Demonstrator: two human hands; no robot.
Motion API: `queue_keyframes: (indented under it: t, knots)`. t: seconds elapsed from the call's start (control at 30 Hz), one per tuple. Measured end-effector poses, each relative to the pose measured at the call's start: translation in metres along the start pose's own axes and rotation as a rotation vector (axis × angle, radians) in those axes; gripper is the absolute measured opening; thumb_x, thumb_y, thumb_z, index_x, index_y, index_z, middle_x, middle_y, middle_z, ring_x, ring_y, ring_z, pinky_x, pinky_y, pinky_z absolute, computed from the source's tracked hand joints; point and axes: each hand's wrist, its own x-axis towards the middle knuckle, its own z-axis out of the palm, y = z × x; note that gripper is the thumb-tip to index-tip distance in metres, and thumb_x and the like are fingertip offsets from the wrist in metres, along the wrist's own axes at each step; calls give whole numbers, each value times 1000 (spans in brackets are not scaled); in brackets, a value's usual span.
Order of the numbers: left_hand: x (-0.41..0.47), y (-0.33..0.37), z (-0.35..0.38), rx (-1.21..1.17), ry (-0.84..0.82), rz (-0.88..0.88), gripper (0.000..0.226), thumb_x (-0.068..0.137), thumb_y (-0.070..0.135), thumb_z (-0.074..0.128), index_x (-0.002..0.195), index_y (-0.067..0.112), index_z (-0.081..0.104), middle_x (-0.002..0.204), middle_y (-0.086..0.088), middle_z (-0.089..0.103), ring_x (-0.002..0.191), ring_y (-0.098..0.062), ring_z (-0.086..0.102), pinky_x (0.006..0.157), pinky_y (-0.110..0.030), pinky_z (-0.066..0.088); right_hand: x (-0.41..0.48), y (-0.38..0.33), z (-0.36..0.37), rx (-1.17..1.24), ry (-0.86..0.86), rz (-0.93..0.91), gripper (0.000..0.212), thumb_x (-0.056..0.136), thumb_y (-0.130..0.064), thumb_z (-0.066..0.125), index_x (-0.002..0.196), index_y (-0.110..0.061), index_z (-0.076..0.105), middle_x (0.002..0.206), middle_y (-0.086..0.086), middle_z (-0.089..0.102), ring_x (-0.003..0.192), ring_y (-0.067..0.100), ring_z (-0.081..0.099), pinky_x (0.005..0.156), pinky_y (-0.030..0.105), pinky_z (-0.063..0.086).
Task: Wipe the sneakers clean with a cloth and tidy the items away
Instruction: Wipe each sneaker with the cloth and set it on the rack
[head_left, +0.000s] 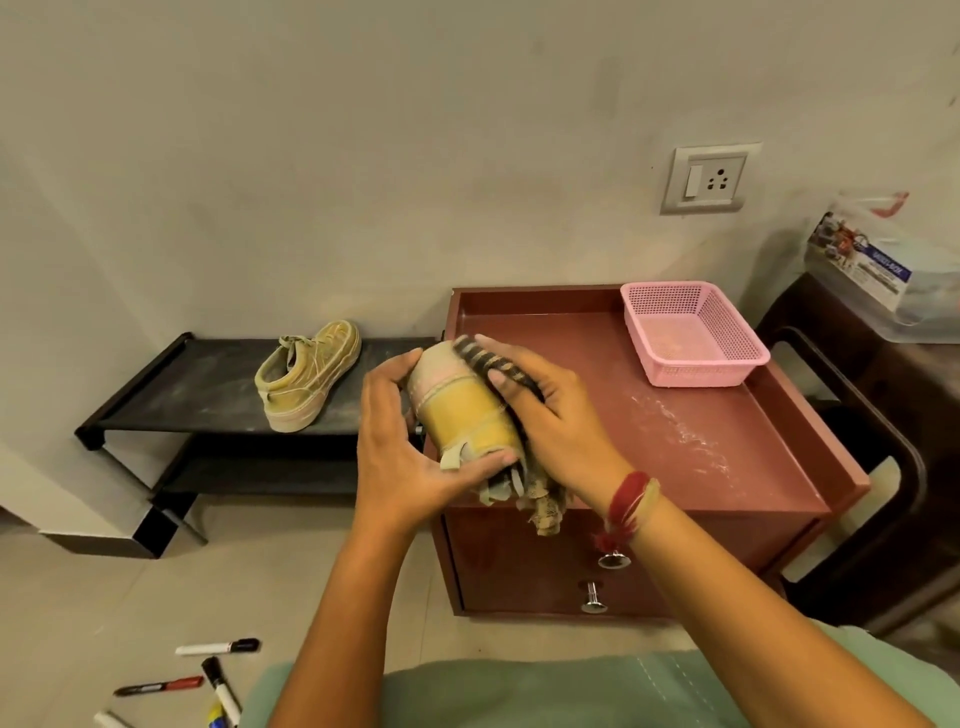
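1. While I watch through the head camera, the left hand (400, 441) sits at frame centre with its grip closed round the sneaker (462, 410). The fingers curl over the pale toe end and the thumb presses near the loose laces.
2. The sneaker is yellow and held off the surface, toe pointing away, over the left front edge of the cabinet (727, 467).
3. The right hand (561, 426) is wrapped over the sneaker's right side and holds a dark striped cloth (493, 364) against it. Its fingers curl over the cloth and its thumb lies on the yellow upper. I see a frayed end of the cloth hanging below the hand.
4. A red and yellow thread band (628, 504) circles the right wrist.
5. The second sneaker (306, 376) rests on its sole at centre left, on the top shelf of a black rack (156, 395), well apart from the hands.
6. The cabinet is red-brown with a raised rim. I see white streaks on its top right of the hands, and two metal knobs on its front.
7. A pink basket (691, 332) stands in the cabinet's far right corner.
8. Several markers (218, 648) lie scattered on the floor at lower left.
9. A wall socket (709, 179) is at upper right, and a plastic bag (872, 260) sits at the right edge on dark furniture.
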Motion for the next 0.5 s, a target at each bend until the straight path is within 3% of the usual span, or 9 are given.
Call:
queue_keyframes:
  t: [0.1, 0.2, 0.37, 0.43, 0.5]
  knots:
    - [-3, -3, 6, -43, -36, -16, 94, 52, 53, 80, 127, 19, 35, 123, 10, 38, 114, 0, 45, 80, -11, 46, -5, 2, 3, -124, -107, -60, 35, 91, -15, 51, 125, -21, 57, 131, -7, 56, 131, 2, 39, 111, 24, 31]
    - [-1, -2, 10, -69, -40, -59, 97, 49, 55, 82, 125, 23, 33, 123, 17, 35, 114, 5, 43, 78, -8, 45, 0, 11, -6, -40, 19, 48, 35, 91, -17, 51, 125, -13, 58, 129, -2, 58, 123, 3, 49, 107, 31, 38]
    - [-1, -3, 9, -39, -87, -20, 98, 49, 57, 82, 126, 20, 32, 122, 9, 38, 113, 1, 46, 80, -9, 45, -5, 11, -14, -98, -55, -23, 32, 91, -8, 51, 121, -16, 59, 123, -6, 60, 119, 0, 51, 101, 16, 38]
    - [-1, -2, 9, -17, -85, -23, 99, 49, 59, 81, 126, 21, 32, 122, 15, 35, 113, 4, 44, 80, -7, 43, -1, 15, -18, -15, -3, 40, 29, 93, -6, 50, 119, -13, 59, 113, -9, 63, 106, -8, 56, 91, 10, 41]
    - [-1, -1, 9, -7, -81, -23, 99, 48, 60, 80, 126, 20, 32, 121, 16, 35, 112, 7, 43, 79, -6, 42, 1, 17, -17, -8, 31, 55, 28, 93, -8, 51, 118, -15, 59, 111, -10, 62, 104, -9, 56, 91, 10, 41]
